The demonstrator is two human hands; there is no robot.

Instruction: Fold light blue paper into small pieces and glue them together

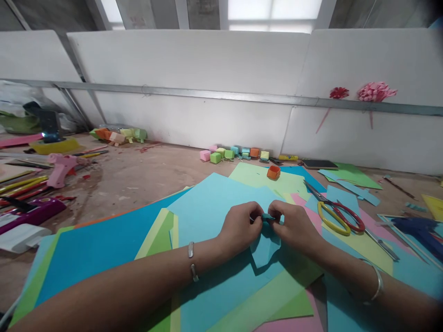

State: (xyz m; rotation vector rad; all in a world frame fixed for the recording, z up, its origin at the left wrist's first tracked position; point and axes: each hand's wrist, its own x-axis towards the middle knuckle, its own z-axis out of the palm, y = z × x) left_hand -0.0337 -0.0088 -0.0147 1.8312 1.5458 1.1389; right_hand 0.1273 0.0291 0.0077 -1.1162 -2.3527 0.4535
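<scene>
My left hand (242,223) and my right hand (292,223) meet above the sheets, fingertips pinched on a small piece of blue paper (267,217). Its exact shape is partly hidden by the fingers. Below the hands, a larger folded or cut light-blue paper (265,251) casts a shadow on the wide light-blue sheet (207,207). To the right of my right hand lie scissors (341,216) with one yellow and one red handle. A small orange paper ring (273,172) stands on the pale green sheet (247,172) beyond the hands.
Several small paper cubes (229,154) line the wall, beside a phone (320,164). A blue glue gun (415,226) and tweezers (382,246) lie right. On the left are a pink glue gun (61,169), pencils (24,184) and yellow tape (55,146). Paper flowers (375,92) hang from the rail.
</scene>
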